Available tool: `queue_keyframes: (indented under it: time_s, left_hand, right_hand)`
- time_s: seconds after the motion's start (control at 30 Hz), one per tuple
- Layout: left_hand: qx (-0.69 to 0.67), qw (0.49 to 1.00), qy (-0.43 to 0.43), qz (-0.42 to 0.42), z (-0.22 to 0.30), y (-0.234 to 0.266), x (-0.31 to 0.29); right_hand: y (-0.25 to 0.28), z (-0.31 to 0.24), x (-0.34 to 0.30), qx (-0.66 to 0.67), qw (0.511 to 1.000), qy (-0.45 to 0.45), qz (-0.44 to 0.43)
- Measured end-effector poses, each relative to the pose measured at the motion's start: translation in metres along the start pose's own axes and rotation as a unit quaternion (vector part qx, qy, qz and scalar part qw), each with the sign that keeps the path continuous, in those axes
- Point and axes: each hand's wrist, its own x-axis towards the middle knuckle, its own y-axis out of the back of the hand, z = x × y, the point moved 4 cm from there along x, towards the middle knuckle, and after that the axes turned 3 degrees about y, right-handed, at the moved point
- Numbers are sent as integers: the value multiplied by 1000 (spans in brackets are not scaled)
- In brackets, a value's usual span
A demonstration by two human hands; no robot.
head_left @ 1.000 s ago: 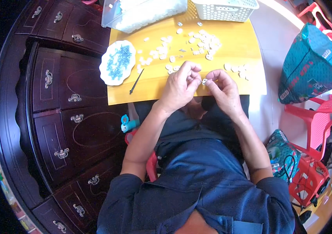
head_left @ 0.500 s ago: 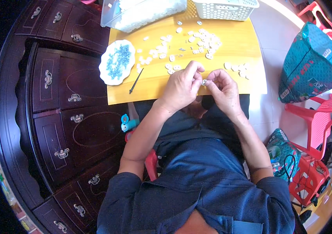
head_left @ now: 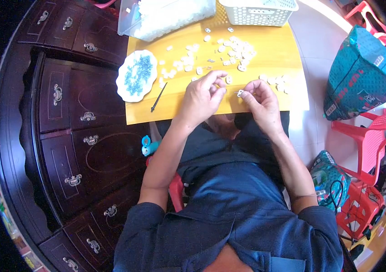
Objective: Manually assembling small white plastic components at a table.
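Observation:
My right hand [head_left: 262,100] pinches a small white plastic piece with holes [head_left: 240,93] between thumb and forefinger, just above the table's near edge. To its left hovers my left hand [head_left: 201,97], its thumb and fingers curved but apart, with nothing seen between them. Beyond the hands, many similar white pieces [head_left: 243,50] lie scattered over the yellow table [head_left: 174,97]. A few thin small pieces [head_left: 211,60] are among them. A white scalloped plate [head_left: 121,84] of small blue pieces [head_left: 138,75] sits at the left edge, beside a slim dark pointed tool [head_left: 159,97].
A clear bin of white pieces [head_left: 168,20] and a pale perforated basket [head_left: 260,17] stand at the table's far side. Dark drawers [head_left: 88,90] line the left. At right are a teal bag [head_left: 363,75] and a red chair [head_left: 365,140].
My left hand has drawn away leftward from the small white plastic piece, its fingers parting. My right hand keeps its pinch on the piece.

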Motion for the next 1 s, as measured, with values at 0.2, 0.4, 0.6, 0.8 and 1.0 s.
queue_keyframes:
  time_s: [0.2,0.4,0.6,0.8,1.0]
  left_hand:
    - [214,975,-52,28,-6,-12,13]
    - [250,966,-50,34,-11,-24,20]
    - [206,974,-66,62,-8,-28,14]
    - [-151,987,16,56,-15,-21,-17]
    - [-264,963,-3,62,5,-12,-62]
  right_hand:
    - [2,-5,2,28,999,-17,10]
    - [3,-4,2,29,999,-15,12]
    - [3,-3,-1,7,1000,-17,11]
    - [-6,-22,-8,-4,1000,10,-1]
    - [-8,-32,-47,-18,999,23,-30]
